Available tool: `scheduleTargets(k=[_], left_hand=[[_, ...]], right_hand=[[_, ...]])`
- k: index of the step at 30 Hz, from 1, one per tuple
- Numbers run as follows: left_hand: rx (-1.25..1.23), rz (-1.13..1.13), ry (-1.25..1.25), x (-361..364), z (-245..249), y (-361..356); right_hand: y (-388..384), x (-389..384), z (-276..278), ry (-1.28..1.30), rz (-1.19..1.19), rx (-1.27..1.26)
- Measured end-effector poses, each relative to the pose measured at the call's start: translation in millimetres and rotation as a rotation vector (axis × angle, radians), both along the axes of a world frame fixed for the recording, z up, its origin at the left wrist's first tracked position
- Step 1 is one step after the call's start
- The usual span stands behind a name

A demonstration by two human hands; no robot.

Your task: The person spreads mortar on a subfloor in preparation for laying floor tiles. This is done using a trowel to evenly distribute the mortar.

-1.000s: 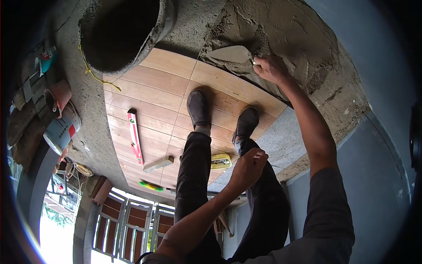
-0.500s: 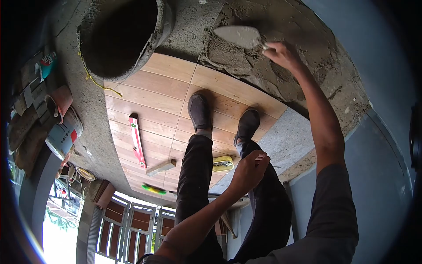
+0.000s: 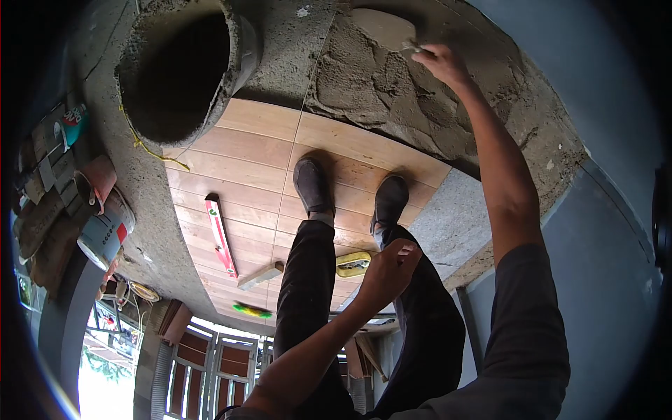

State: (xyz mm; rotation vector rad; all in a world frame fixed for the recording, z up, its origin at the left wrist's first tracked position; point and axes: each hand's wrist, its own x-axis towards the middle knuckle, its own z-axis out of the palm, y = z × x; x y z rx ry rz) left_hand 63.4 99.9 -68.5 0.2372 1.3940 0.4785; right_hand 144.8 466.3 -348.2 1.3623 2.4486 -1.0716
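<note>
Right of the mortar-crusted bucket (image 3: 178, 70), I saw the right hand (image 3: 439, 61) clamped around the handle of a trowel (image 3: 381, 28), its blade lying on the wet mortar bed (image 3: 392, 91). The left hand (image 3: 388, 269), curled into a loose fist, rested on a trouser leg (image 3: 420, 329), well short of the bucket.

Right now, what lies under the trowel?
Grey mortar lies under the trowel, which the right hand holds. Whatever is beneath that mortar is covered and cannot be seen.
</note>
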Motion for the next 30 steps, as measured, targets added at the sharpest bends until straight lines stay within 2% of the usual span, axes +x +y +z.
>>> scheduleTargets(k=[3,5,7,9,11,14,15,17,18,20,22,24,26,28,30], left_hand=[[0.027,0.031,0.03,-2,1,2],[0.043,0.054,0.063,-1,-2,0],[0.094,0.08,0.086,5,-8,-7],[0.118,0.113,0.119,3,-13,-12],[0.112,0.16,0.146,1,-13,-11],[0.074,0.205,0.192,-6,-6,-14],[0.132,0.241,0.209,-12,-3,-19],[0.258,0.311,0.23,-29,12,-31],[0.298,0.236,0.286,-50,28,-34],[0.185,0.279,0.317,-80,48,-49],[0.112,0.344,0.364,-107,69,-63],[0.045,0.437,0.422,-127,103,-85],[0.126,0.585,0.485,-138,138,-106],[0.126,0.673,0.511,-140,193,-122],[0.151,0.763,0.528,-132,249,-139]], right_hand=[[-25,27,23,0.077,-0.635,-0.327],[-46,33,60,0.094,-0.853,-0.32],[-64,33,108,0.097,-0.831,-0.365],[-77,0,177,0.025,-0.645,-0.29],[-90,-38,222,0.087,-0.411,-0.164],[-94,-125,284,0.106,-0.112,-0.103],[-100,-157,306,0.097,-0.026,-0.096],[-102,-216,320,0.011,0.154,-0.045],[-105,-244,315,-0.008,0.233,0.016],[-109,-296,302,-0.103,0.399,0.15],[-108,-330,294,-0.094,0.446,0.148],[-133,-339,320,-0.108,0.478,0.119],[-154,-332,375,-0.131,0.483,0.125],[-180,-283,386,0.125,0.493,0.191],[-197,-232,387,-0.177,0.572,-0.067]])
